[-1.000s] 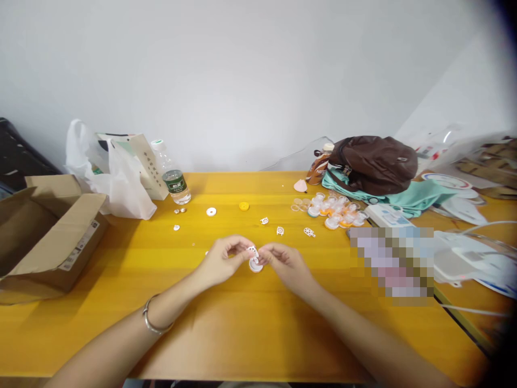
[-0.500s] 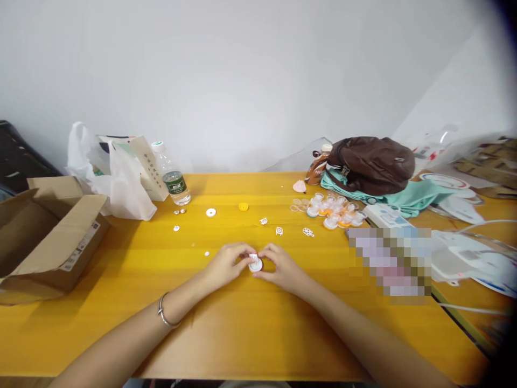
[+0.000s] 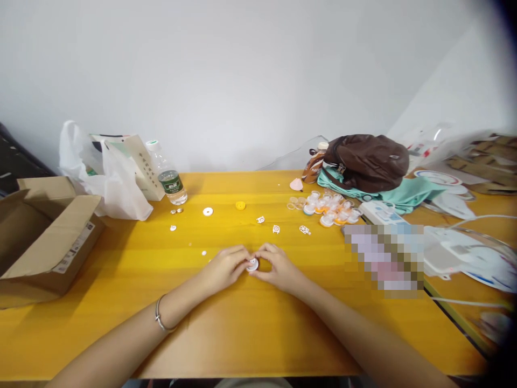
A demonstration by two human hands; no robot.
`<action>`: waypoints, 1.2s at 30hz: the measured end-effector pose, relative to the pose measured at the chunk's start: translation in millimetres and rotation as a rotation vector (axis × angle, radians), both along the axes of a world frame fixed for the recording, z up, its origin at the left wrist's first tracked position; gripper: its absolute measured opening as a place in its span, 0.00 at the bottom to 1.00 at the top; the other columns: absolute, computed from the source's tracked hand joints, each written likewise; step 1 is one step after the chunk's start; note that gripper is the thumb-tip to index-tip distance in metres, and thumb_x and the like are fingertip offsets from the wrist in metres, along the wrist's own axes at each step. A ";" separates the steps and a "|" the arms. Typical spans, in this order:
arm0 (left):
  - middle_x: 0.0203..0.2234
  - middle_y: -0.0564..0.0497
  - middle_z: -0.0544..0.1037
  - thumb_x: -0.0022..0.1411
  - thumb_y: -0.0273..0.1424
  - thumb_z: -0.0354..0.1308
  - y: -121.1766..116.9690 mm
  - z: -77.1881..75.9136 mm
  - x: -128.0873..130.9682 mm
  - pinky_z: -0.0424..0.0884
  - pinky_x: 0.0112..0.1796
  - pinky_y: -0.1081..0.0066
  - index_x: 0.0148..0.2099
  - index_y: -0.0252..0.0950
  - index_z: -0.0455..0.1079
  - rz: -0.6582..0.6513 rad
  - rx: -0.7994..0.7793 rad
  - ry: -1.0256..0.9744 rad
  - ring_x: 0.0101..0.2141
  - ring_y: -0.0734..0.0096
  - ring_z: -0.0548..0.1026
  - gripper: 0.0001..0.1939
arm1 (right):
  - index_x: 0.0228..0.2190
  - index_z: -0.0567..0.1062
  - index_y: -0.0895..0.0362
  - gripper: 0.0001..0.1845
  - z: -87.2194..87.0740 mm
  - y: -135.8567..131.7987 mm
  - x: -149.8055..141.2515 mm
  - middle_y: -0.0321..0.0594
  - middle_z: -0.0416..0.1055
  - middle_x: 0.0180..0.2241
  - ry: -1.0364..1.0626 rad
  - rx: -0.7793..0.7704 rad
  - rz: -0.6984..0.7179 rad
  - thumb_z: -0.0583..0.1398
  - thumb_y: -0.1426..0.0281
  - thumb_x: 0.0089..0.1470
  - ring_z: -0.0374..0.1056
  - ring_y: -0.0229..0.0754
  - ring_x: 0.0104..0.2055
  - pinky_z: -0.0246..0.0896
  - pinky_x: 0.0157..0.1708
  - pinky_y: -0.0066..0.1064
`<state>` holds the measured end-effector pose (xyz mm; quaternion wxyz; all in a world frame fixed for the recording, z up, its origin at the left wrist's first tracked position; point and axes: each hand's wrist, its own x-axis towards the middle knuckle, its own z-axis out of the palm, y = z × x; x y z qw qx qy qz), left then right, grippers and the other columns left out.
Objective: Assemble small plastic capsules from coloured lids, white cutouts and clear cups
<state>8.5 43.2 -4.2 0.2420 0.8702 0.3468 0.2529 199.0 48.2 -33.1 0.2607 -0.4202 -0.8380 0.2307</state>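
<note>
A small white round plastic part is held between my two hands, low over the middle of the table. My left hand is closed, with thumb and fingertips pinching its left side. On the other side, my right hand curves around with thumb and forefinger at its edge. Something small and white sits at its top, partly hidden by my fingers. Beyond my hands lie white cut-out pieces: one, another and a third. Farther back are a white ring and a yellow disc.
Clear and orange round parts cluster at the right, before a brown bag on teal cloth. A power strip lies farther right. On the left stand an open cardboard box, a plastic bag and a water bottle.
The small white piece that stood up at the round part now sits lower against it, and my left fingers have shifted slightly. The whole view has moved a little.
</note>
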 end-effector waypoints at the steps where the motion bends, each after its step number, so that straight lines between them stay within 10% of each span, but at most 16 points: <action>1: 0.32 0.49 0.72 0.62 0.29 0.46 -0.1 -0.7 0.3 0.65 0.37 0.74 0.38 0.35 0.67 -0.007 0.002 0.004 0.34 0.73 0.70 0.09 | 0.35 0.73 0.54 0.13 -0.1 -0.1 0.2 0.39 0.66 0.33 0.011 0.003 0.002 0.62 0.65 0.44 0.63 0.40 0.37 0.57 0.37 0.31; 20: 0.37 0.47 0.73 0.61 0.31 0.49 -3.6 -11.0 3.7 0.67 0.42 0.69 0.47 0.37 0.64 0.056 0.016 -0.148 0.38 0.71 0.70 0.12 | 0.35 0.71 0.55 0.14 -1.0 -2.8 -3.9 0.39 0.67 0.33 0.164 -0.052 -0.071 0.61 0.62 0.45 0.63 0.41 0.38 0.58 0.39 0.33; 27: 0.37 0.46 0.73 0.58 0.32 0.52 -2.7 12.1 0.3 0.68 0.43 0.67 0.46 0.35 0.66 0.116 -0.098 -0.366 0.38 0.71 0.72 0.14 | 0.40 0.70 0.57 0.16 23.1 -10.0 -9.0 0.39 0.71 0.38 0.548 -0.397 0.067 0.58 0.64 0.49 0.67 0.38 0.38 0.62 0.42 0.33; 36: 0.36 0.46 0.74 0.56 0.34 0.55 -11.7 14.6 4.8 0.69 0.41 0.69 0.45 0.34 0.68 0.152 -0.246 -0.472 0.37 0.71 0.72 0.15 | 0.34 0.71 0.56 0.12 40.7 -20.8 -5.4 0.37 0.72 0.33 0.566 -0.355 -0.002 0.61 0.66 0.45 0.67 0.38 0.36 0.62 0.40 0.32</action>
